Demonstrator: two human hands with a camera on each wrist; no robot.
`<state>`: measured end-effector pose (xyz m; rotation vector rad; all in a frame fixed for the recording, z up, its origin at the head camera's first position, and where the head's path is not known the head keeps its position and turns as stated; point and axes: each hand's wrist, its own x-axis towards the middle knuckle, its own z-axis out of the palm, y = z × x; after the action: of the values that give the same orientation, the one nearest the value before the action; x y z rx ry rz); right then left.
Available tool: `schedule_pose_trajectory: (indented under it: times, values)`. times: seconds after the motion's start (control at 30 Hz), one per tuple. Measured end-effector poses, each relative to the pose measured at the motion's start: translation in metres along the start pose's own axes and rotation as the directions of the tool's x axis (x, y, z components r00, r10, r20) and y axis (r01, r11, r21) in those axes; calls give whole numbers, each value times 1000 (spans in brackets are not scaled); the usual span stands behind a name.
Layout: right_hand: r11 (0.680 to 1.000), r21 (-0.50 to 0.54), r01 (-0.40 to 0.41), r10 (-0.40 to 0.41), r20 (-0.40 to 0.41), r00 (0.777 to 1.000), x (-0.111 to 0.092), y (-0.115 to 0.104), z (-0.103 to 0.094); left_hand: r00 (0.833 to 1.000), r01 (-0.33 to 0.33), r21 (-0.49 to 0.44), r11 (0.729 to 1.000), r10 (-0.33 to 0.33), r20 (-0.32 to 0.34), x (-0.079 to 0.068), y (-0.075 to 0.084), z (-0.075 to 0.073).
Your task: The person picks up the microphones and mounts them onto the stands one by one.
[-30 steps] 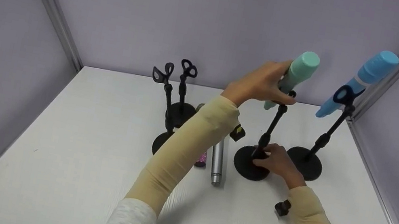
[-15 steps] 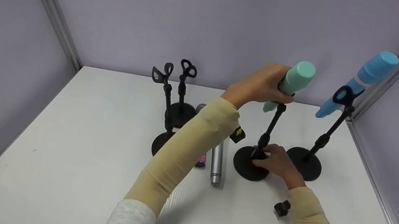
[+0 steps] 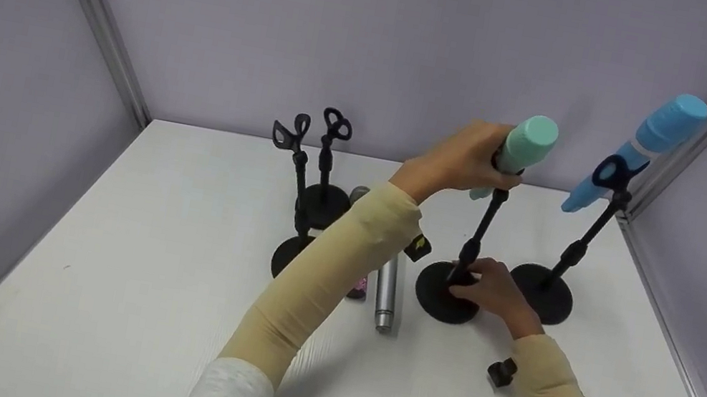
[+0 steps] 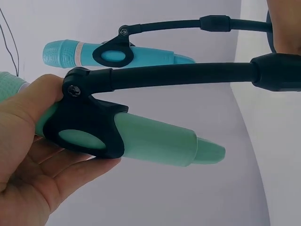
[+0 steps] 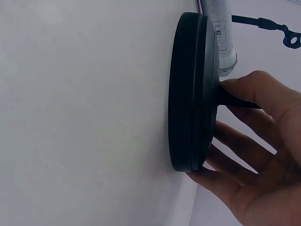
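Observation:
My left hand grips a mint green microphone by its upper part, thumb on one side and fingers beneath. In the left wrist view the microphone's tapered body passes through the black clip of a small desk stand, tail end sticking out below. Down at the table, my right hand pinches the foot of that stand's pole, with fingers against the round base. Beside it, a blue microphone sits tilted in the clip of another stand.
Two more black stands with bare clips stand left of centre. A silver microphone and a pink glittery one lie on the white table, partly behind my left arm. Panels enclose the back and sides.
My left hand and the mint green microphone have moved down a little, the microphone sliding further through the clip. The right hand stays at the stand's base.

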<state>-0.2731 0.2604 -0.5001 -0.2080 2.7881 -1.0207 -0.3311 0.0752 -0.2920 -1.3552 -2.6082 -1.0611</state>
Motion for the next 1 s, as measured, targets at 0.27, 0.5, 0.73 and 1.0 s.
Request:
schedule_pose_trajectory:
  times: [0.27, 0.5, 0.73, 1.0]
  values:
    - [1000, 11, -23, 23, 18, 1000, 2, 0, 1, 999, -46, -36, 998, 46, -16, -3, -9, 1]
    - [999, 4, -51, 50, 31, 998, 2, 0, 1, 999, -23, -162, 987, 26, 20, -5, -13, -5]
    - [998, 23, -51, 51, 28, 998, 4, 1, 2, 997, 20, -197, 980, -6, 71, -4, -10, -12]
    - [998, 20, -54, 53, 28, 998, 3, 0, 1, 995, 17, -210, 977, 4, 95, -3, -11, -17]
